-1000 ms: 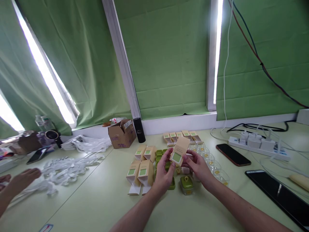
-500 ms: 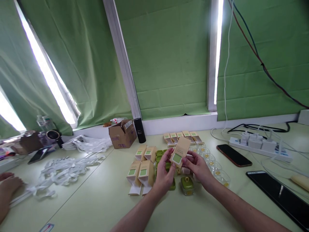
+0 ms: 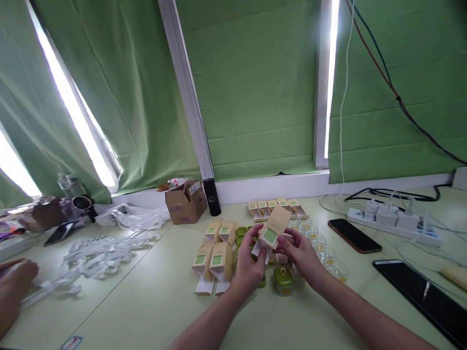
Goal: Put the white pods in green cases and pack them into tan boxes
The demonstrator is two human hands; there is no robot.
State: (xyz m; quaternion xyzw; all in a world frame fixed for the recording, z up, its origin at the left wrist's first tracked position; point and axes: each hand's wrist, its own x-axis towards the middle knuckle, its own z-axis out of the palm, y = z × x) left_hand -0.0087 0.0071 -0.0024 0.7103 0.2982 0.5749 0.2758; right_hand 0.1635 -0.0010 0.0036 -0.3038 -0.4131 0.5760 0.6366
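Note:
A small tan paper box [image 3: 276, 224] with a green square on its face is tilted between my two hands, a white flap showing at its lower end. My left hand [image 3: 248, 255] grips its left side, thumb near the flap. On the right edge are the fingers of my right hand [image 3: 299, 249]. Just below stands a glass jar with a green lid [image 3: 283, 281]. Several green lids [image 3: 241, 235] lie partly hidden behind my left hand. Clear glass jars [image 3: 330, 257] stand in rows beyond my right hand.
Tan boxes with open flaps [image 3: 221, 260] stand to the left, and more boxes [image 3: 270, 209] line the back. Phones [image 3: 353, 235], a power strip [image 3: 396, 224] and cables lie right. A carton [image 3: 186, 203], a black bottle [image 3: 211, 197], white straps [image 3: 105, 255] and another person's hand [image 3: 16, 279] are left.
The white flap at the lower end of the box in my hands has come out into view. The other person's hand at the left has moved slightly.

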